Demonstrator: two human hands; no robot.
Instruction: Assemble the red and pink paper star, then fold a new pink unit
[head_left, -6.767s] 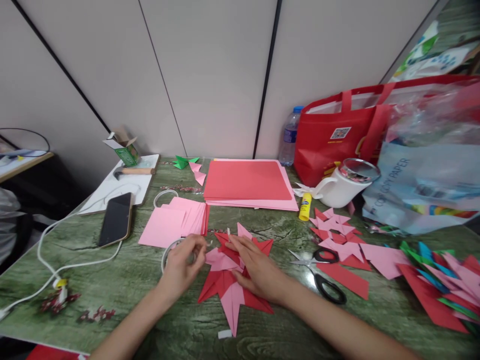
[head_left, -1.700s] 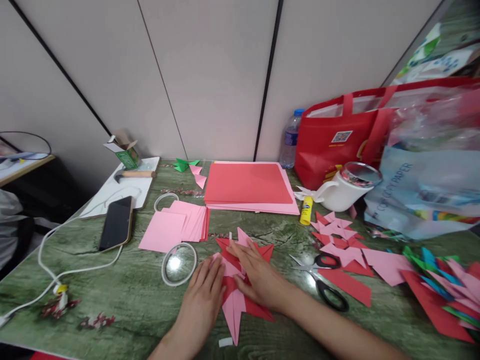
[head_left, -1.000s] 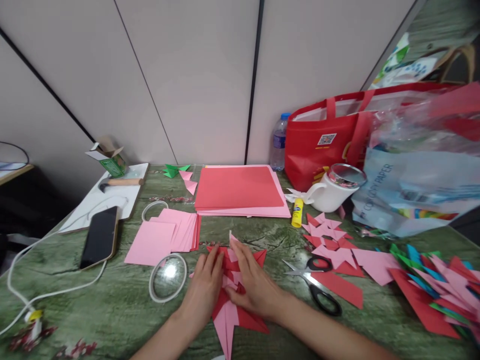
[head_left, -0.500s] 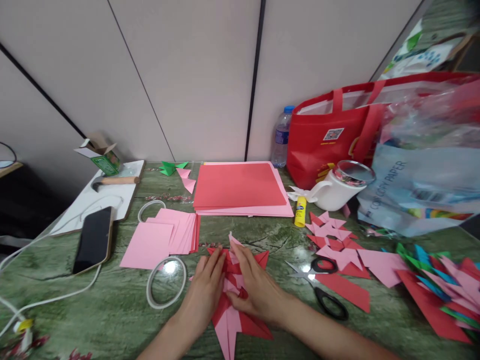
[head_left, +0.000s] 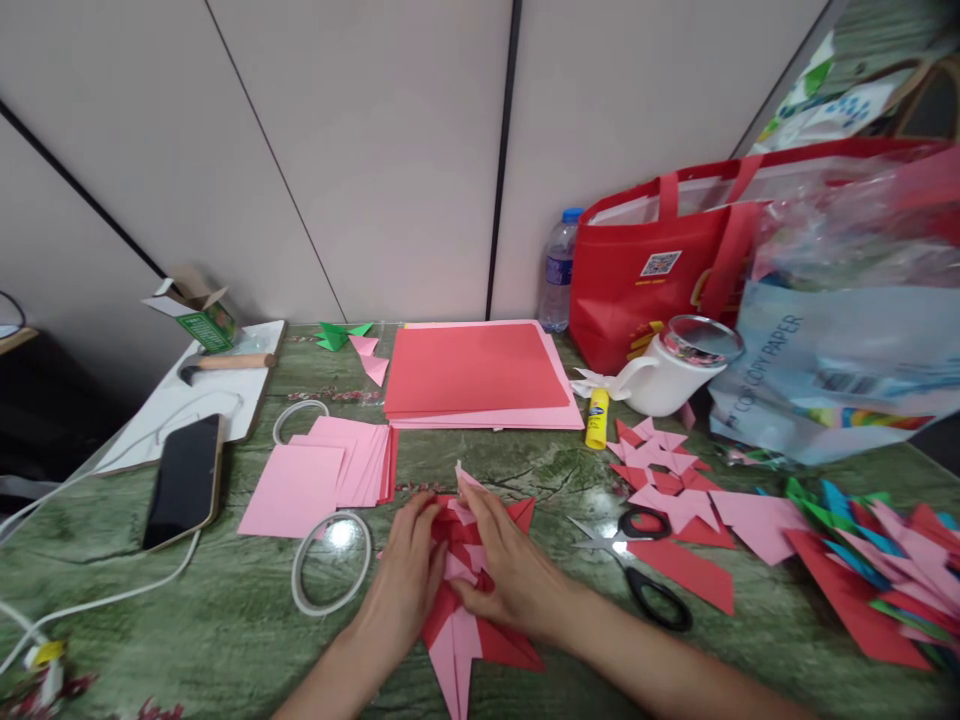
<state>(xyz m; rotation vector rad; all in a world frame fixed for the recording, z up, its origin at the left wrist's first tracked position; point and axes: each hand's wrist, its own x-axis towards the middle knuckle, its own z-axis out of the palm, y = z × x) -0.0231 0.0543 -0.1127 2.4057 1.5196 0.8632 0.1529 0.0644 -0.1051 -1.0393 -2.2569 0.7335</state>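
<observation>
A folded pink and red paper star (head_left: 454, 645) lies on the table close in front of me, its points spreading outward. My left hand (head_left: 405, 562) grips its left side, fingers bent over the upper left edge. On the other side, my right hand (head_left: 514, 572) presses the star, with fingers on a pink point at the top and the thumb near the centre. Part of the star is hidden under both hands. Black-handled scissors (head_left: 637, 555) lie to the right of my right hand, blades parted. A roll of tape (head_left: 298, 580) rests to the left of my left hand.
Pink paper squares (head_left: 289, 490) and a stack of red and pink sheets (head_left: 480, 370) lie beyond my hands. To the right are a glue stick (head_left: 596, 420), a white mug (head_left: 652, 375) and several folded pieces (head_left: 900, 560). A phone (head_left: 185, 480) and hammer (head_left: 232, 361) lie left.
My left fingers have lifted and curled a little at the star's upper left edge, baring more red paper. My right hand stays nearly in place. The view has shifted slightly.
</observation>
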